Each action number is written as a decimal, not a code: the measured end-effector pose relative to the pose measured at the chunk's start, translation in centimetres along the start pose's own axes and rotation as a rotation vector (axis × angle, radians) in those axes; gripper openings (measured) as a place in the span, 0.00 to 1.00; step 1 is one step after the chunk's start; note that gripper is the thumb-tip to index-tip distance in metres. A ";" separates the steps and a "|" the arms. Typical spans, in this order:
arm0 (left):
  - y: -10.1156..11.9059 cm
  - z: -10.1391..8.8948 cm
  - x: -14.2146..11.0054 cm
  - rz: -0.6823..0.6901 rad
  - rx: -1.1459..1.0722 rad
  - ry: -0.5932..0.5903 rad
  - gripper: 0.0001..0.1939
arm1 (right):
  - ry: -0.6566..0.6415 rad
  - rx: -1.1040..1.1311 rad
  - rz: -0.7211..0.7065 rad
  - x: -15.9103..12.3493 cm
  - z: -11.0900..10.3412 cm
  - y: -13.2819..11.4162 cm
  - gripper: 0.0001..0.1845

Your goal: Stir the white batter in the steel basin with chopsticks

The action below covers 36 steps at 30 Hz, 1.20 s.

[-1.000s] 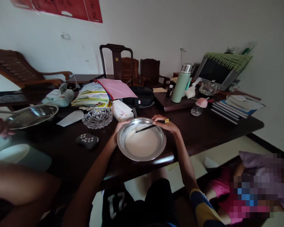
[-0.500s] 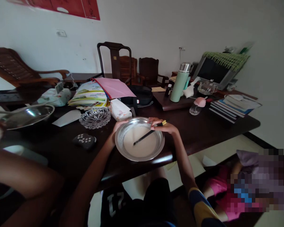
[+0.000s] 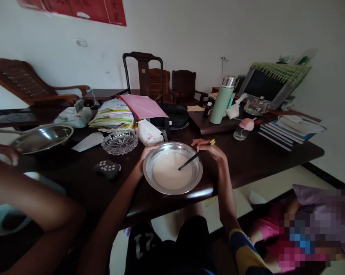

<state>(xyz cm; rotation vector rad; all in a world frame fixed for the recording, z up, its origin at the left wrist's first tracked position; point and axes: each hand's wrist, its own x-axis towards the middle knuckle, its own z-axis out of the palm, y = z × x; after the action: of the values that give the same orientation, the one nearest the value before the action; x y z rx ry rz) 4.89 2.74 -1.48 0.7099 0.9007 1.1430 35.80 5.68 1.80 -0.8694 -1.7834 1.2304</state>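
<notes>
A shallow metal bowl (image 3: 197, 178) of pale, milky batter (image 3: 168, 173) stands near the table's front edge. My left hand (image 3: 147, 153) is closed on the bowl's left rim; some of its fingers are hidden behind the rim. In my right hand (image 3: 212, 148), just beyond the upper right rim, are dark chopsticks (image 3: 190, 159) with gold bands near the top. They slant down to the left, and their tips dip into the batter. A black game controller (image 3: 107, 168) lies to the left of the bowl.
Behind the bowl are a tissue pack (image 3: 150, 133), a glass dish (image 3: 120, 142) and papers (image 3: 112, 114). A green thermos (image 3: 220, 105) and books (image 3: 284, 131) stand right. Another person's arm (image 3: 37, 198) reaches in at left near a metal pan (image 3: 46, 139). Someone sits at right.
My right hand and the chopsticks have moved right across the bowl, so the tips are now right of the batter's middle. My left hand keeps its hold on the rim. The view has shifted slightly.
</notes>
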 end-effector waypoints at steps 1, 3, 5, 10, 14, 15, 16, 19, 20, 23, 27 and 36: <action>0.0 0.0 0.0 0.005 -0.003 0.012 0.03 | -0.062 -0.010 -0.015 -0.1 0.3 -0.2 0.16; 0.1 0.1 -0.1 0.016 -0.013 0.040 0.02 | -0.179 -0.050 -0.055 0.0 1.3 -0.5 0.18; 0.3 0.3 -0.3 0.020 -0.025 0.053 0.02 | -0.234 -0.090 -0.099 0.2 2.3 -0.5 0.19; 0.6 0.9 -0.8 0.018 -0.046 0.040 0.02 | -0.091 -0.137 -0.109 1.0 3.4 0.3 0.19; 0.4 0.6 -0.3 0.030 -0.043 0.023 0.01 | 0.049 -0.125 -0.066 0.9 2.0 0.5 0.16; 0.3 0.4 -0.2 0.026 -0.042 0.002 0.01 | 0.074 -0.102 -0.057 0.8 1.5 0.4 0.15; 0.2 0.2 0.0 0.019 -0.041 -0.018 0.03 | 0.088 -0.073 -0.046 0.6 1.1 0.3 0.14; 0.0 0.0 0.1 0.007 -0.030 -0.045 0.05 | 0.020 -0.006 -0.014 0.1 0.4 -0.2 0.15; 0.1 0.1 -0.1 0.005 -0.027 -0.044 0.05 | -0.037 -0.004 -0.014 0.0 0.4 -0.3 0.16; 0.5 0.6 -0.7 0.009 -0.026 -0.043 0.03 | -0.212 -0.047 -0.065 -0.1 1.2 -0.5 0.17; 0.8 1.3 -1.3 0.018 -0.026 -0.023 0.03 | -0.224 -0.109 -0.127 0.3 2.6 -0.3 0.18; 0.3 1.1 -1.5 0.022 -0.017 -0.033 0.05 | 0.050 -0.154 -0.046 0.7 2.4 0.3 0.19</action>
<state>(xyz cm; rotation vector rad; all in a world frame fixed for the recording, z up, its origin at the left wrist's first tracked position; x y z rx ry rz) 5.51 1.31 -0.34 0.7243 0.8565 1.1541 33.41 5.34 1.12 -0.9321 -1.8665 1.0433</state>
